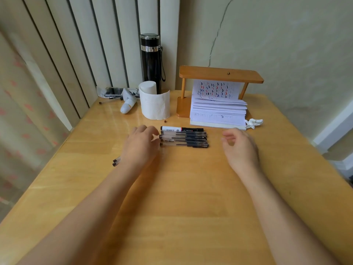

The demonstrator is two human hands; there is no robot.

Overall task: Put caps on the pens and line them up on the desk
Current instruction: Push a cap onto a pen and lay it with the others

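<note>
Several capped pens (184,138) lie side by side in a row on the wooden desk (181,188), black caps pointing right. The farthest one is a thicker marker (181,128) with a white barrel. My left hand (142,145) rests at the row's left end, fingertips touching the pen ends. My right hand (239,148) hovers a little to the right of the row, fingers loosely curled and holding nothing. The ends of two more pens (116,162) poke out from under my left forearm.
At the back stand a toilet paper roll (154,103), a black flask (150,60), a small wooden shelf (219,75) and an open notebook (217,109). A crumpled tissue (254,122) lies at the right. A white device (128,104) and a phone lie back left. A tiny bead (165,121) sits behind the pens.
</note>
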